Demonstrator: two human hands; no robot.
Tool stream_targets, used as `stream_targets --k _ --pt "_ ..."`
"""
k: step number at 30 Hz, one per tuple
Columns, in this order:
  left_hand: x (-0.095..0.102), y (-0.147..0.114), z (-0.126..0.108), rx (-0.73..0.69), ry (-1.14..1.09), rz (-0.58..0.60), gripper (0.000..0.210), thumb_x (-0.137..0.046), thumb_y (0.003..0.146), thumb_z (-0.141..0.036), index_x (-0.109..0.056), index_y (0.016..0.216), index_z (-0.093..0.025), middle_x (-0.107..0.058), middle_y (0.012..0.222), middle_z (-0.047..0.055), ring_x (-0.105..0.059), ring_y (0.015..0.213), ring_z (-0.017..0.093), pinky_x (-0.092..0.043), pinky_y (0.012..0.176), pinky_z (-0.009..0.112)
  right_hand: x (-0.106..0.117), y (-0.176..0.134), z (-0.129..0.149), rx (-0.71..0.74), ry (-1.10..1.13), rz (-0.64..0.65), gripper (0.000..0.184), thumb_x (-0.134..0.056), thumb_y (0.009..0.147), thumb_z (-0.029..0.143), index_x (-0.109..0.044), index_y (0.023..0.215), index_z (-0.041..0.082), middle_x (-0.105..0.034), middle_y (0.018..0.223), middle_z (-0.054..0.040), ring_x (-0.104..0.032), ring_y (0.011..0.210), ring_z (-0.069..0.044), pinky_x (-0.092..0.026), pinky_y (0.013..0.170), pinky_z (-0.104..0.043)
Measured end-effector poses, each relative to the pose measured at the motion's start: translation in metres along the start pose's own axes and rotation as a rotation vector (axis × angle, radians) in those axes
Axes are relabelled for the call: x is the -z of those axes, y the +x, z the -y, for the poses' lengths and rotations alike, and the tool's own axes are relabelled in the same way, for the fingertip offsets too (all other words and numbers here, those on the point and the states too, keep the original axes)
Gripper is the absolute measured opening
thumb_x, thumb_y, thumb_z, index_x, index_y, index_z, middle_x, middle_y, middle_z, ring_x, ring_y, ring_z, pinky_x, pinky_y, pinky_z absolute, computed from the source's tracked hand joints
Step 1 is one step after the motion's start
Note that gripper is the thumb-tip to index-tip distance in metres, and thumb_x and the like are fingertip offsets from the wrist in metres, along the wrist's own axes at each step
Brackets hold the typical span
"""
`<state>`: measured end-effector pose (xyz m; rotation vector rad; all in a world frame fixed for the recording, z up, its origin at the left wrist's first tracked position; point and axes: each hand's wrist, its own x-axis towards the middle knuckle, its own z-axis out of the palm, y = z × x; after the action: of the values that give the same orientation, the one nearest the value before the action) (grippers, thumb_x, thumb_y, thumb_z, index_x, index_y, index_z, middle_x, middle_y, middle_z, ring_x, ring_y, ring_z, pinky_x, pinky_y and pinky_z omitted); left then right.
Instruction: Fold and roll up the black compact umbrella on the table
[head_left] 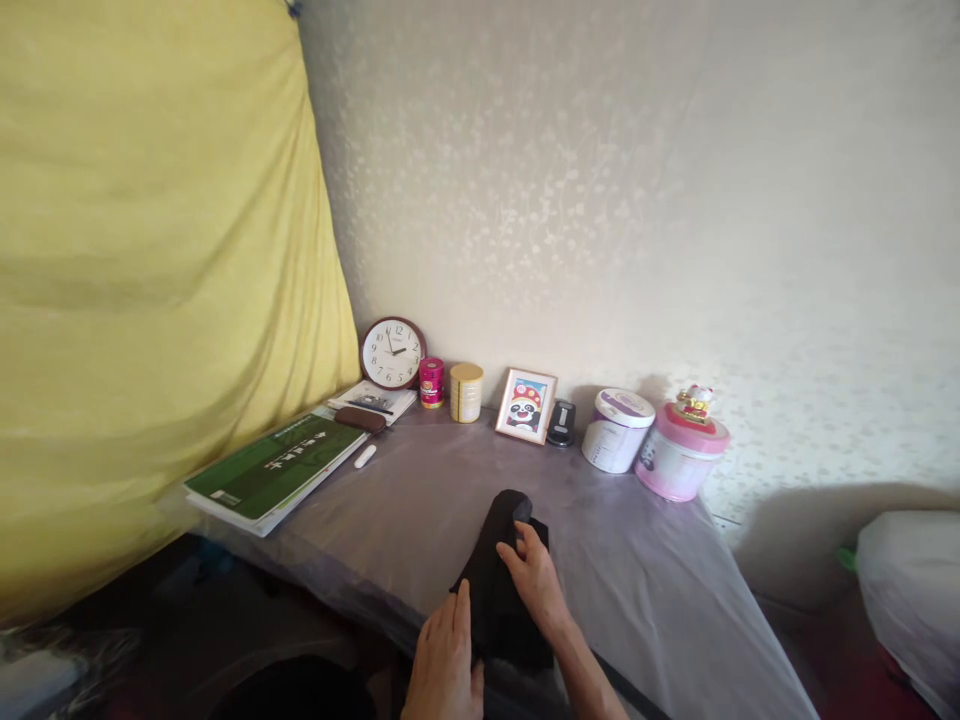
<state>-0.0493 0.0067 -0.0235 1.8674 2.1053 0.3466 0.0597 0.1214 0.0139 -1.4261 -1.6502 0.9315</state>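
Observation:
A long black cloth item [490,560], rounded at its far end, lies near the front edge of the table. Beneath its right side a flatter black piece shows; I cannot tell whether the two are joined. My left hand [444,660] rests along the near left edge of the cloth, its fingers stretched out together and its thumb apart. With thumb and bent fingers, my right hand [538,582] takes hold of the cloth's right side near the far end. A black strap [626,690] runs out at the bottom right, partly behind my right forearm.
Along the wall stand a round clock [394,353], a pink tin [431,384], a yellow-lidded can [466,393], a framed panda picture [526,405], a black stapler-like object [561,423] and two tubs, white [618,432] and pink [679,465]. A green book [277,465] lies left.

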Motion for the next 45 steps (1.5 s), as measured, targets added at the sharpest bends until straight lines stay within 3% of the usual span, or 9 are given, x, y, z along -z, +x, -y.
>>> stream_targets --k 3,9,17,21,25,31,34,39,45 --pt "-0.003 0.002 0.003 0.006 0.001 -0.011 0.076 -0.042 0.067 -0.009 -0.018 0.139 -0.007 -0.035 0.142 0.012 -0.034 0.128 0.022 -0.026 0.106 0.036 -0.004 0.002 0.003 -0.009 -0.055 0.047 0.043 -0.055 0.073 0.028 -0.055 0.112 0.011 -0.066 0.085 -0.0092 -0.063 0.089 -0.024 -0.047 0.076 -0.030" --pt "0.006 0.001 0.000 0.022 0.025 0.011 0.075 -0.043 0.067 -0.010 -0.020 0.138 -0.006 -0.037 0.140 0.013 -0.035 0.128 0.022 -0.027 0.106 0.036 -0.008 0.004 0.009 -0.008 -0.070 0.106 0.037 -0.058 0.072 0.022 -0.053 0.108 0.014 -0.059 0.062 0.0017 -0.061 0.064 -0.017 -0.049 0.058 -0.026" --pt "0.015 -0.002 0.002 0.067 0.068 0.047 0.061 -0.045 0.073 -0.020 -0.036 0.132 -0.009 -0.036 0.140 0.017 -0.036 0.128 0.026 -0.030 0.104 0.039 -0.018 0.001 0.020 -0.118 0.201 0.459 0.013 -0.047 0.078 0.023 -0.049 0.088 0.015 -0.066 0.068 0.0001 -0.060 0.044 -0.009 -0.044 0.036 -0.016" --pt "0.023 -0.004 0.004 0.105 0.045 0.049 0.075 -0.048 0.071 -0.028 -0.023 0.137 -0.004 -0.021 0.146 0.021 -0.028 0.132 0.029 -0.029 0.104 0.041 -0.018 0.004 0.018 -0.071 0.186 0.495 0.008 -0.046 0.078 0.022 -0.051 0.081 0.015 -0.068 0.070 -0.0016 -0.063 0.047 -0.009 -0.045 0.037 -0.015" --pt "0.035 -0.004 -0.007 0.057 0.028 -0.072 0.085 -0.048 0.068 -0.030 -0.007 0.141 -0.010 -0.005 0.150 0.013 -0.015 0.137 0.027 -0.024 0.107 0.045 -0.019 0.007 0.016 -0.071 0.166 0.505 0.008 -0.046 0.078 0.022 -0.051 0.081 0.016 -0.068 0.068 -0.0008 -0.063 0.047 -0.010 -0.045 0.037 -0.016" --pt "0.013 0.008 -0.007 -0.050 -0.020 0.033 0.080 -0.044 0.067 -0.019 -0.015 0.139 -0.003 -0.015 0.148 0.013 -0.020 0.136 0.026 -0.024 0.110 0.042 -0.020 0.001 0.013 -0.003 0.112 0.454 0.009 -0.044 0.080 0.022 -0.052 0.080 0.018 -0.064 0.063 0.0024 -0.059 0.042 -0.010 -0.043 0.037 -0.018" --pt "-0.005 0.010 0.003 -0.096 -0.082 -0.033 0.077 -0.043 0.068 -0.016 -0.016 0.138 -0.001 -0.016 0.148 0.015 -0.020 0.136 0.024 -0.027 0.109 0.038 -0.015 -0.008 0.015 0.219 -0.044 0.333 0.014 -0.043 0.084 0.022 -0.057 0.084 0.019 -0.066 0.069 0.0007 -0.061 0.052 -0.011 -0.048 0.051 -0.022" --pt "-0.007 0.009 0.005 -0.088 -0.126 -0.018 0.077 -0.042 0.067 -0.012 -0.015 0.138 -0.002 -0.016 0.148 0.015 -0.017 0.136 0.023 -0.025 0.110 0.038 -0.006 -0.011 0.009 0.667 -0.284 0.204 0.021 -0.045 0.087 0.019 -0.065 0.091 0.023 -0.069 0.093 -0.0026 -0.056 0.100 -0.019 -0.041 0.092 -0.035" --pt "0.020 0.006 -0.015 0.048 -0.060 0.114 0.076 -0.039 0.069 -0.006 -0.011 0.140 -0.009 -0.015 0.148 0.013 -0.018 0.136 0.022 -0.026 0.109 0.037 -0.007 0.019 -0.006 0.706 -0.401 0.265 0.029 -0.038 0.091 0.021 -0.065 0.098 0.024 -0.066 0.108 -0.0020 -0.047 0.117 -0.017 -0.021 0.106 -0.043"
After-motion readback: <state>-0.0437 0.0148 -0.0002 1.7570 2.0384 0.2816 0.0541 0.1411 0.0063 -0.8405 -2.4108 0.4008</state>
